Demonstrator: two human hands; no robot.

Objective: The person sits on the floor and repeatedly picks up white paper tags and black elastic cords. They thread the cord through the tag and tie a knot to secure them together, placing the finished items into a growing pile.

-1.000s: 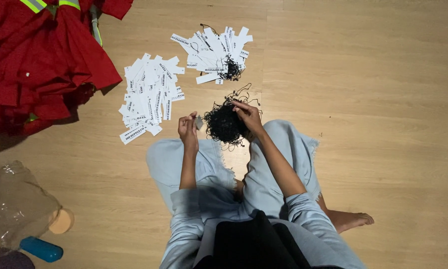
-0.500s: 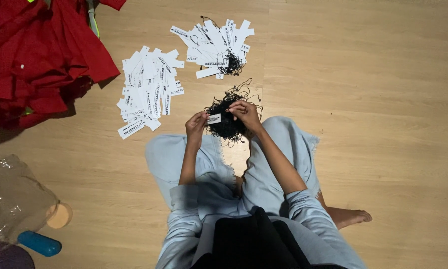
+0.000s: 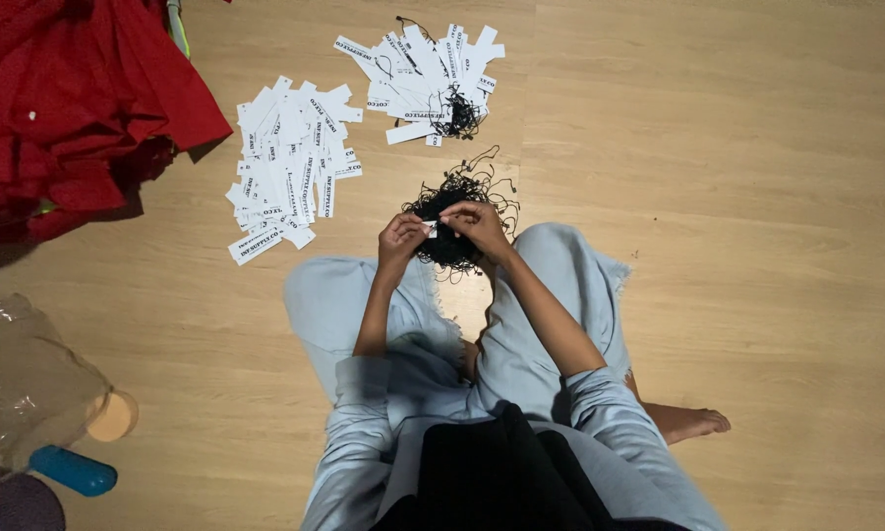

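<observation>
I sit cross-legged on a wooden floor. My left hand [image 3: 400,240] and my right hand [image 3: 477,224] meet over a tangled heap of black strings [image 3: 449,211] in front of my knees. Between their fingertips they pinch a small white paper tag [image 3: 430,228]. To the left of the heap lies a pile of white paper tags [image 3: 290,167] without strings. Farther away, above the heap, lies a second pile of white tags with black strings attached [image 3: 428,79].
A heap of red garments [image 3: 64,108] fills the upper left corner. A crumpled clear plastic bag [image 3: 20,379], a round tan object [image 3: 113,417] and a blue cylinder [image 3: 74,471] lie at the lower left. My bare foot [image 3: 688,423] sticks out on the right.
My left hand has moved right to meet my right hand over the black strings, and both now pinch the small white tag. The view has shifted slightly.
</observation>
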